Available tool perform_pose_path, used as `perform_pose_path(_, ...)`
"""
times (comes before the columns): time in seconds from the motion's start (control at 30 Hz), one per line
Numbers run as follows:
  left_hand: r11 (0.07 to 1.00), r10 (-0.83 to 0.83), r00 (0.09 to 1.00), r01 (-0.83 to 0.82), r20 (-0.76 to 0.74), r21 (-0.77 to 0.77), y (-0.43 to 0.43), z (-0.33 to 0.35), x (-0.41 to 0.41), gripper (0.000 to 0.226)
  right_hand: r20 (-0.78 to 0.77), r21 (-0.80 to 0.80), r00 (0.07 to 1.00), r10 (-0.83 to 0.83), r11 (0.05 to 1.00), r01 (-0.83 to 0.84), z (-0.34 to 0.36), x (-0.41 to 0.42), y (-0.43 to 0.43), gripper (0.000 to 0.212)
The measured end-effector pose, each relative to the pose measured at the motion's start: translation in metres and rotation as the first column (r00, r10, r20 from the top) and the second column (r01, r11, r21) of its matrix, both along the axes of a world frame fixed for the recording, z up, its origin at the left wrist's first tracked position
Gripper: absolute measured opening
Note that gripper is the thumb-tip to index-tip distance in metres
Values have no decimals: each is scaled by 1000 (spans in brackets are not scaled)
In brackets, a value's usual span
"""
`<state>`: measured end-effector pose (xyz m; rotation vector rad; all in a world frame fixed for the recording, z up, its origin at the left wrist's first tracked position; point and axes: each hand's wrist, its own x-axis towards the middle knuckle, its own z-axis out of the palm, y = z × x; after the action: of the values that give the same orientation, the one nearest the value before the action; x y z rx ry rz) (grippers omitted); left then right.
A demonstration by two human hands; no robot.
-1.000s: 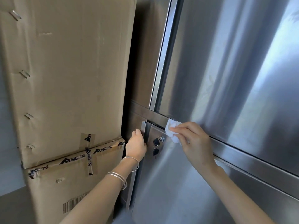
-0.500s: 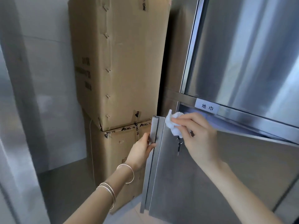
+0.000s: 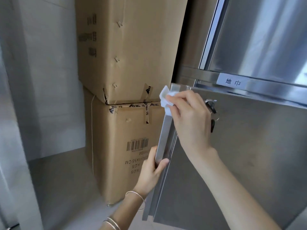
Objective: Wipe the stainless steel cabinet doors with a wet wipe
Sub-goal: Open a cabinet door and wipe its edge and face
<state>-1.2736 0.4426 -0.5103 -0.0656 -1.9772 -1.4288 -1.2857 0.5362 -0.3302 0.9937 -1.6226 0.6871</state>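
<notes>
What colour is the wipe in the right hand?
White; the wipe shows clearly in the head view, pressed by the right hand on the door edge.

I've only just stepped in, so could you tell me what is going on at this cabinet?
A person is cleaning a stainless steel cabinet. The lower door stands open, and the left hand grips its long vertical handle low down to steady it. The right hand presses a white wet wipe against the top of that handle. Keys hang from the door's lock. Two stacked cardboard boxes stand just to the left of the cabinet.
</notes>
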Motion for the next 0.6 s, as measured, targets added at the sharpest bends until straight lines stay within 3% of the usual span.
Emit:
perform_pose_path(0.23, 993, 113, 993, -112, -40, 18, -2, -9, -34, 24, -59, -1, 998, 17, 1000, -17, -61, -22, -7, 20)
perform_pose_path(0.4, 996, 79, 996, -77, -39, 43, -2, -5, -29, 11, -48, -86, 997, 53, 995, -57, -39, -26, -13, 21)
perform_pose_path(0.5, 999, 51, 997, -50, -53, 16, -2, -11, -19, 28, -69, -182, 992, 104, 977, -115, -30, -25, -15, 21)
perform_pose_path(0.6, 999, 47, 998, -47, -35, -1, -4, -13, -19, 25, -101, -228, 985, 142, 960, -162, -43, -27, -13, 21)
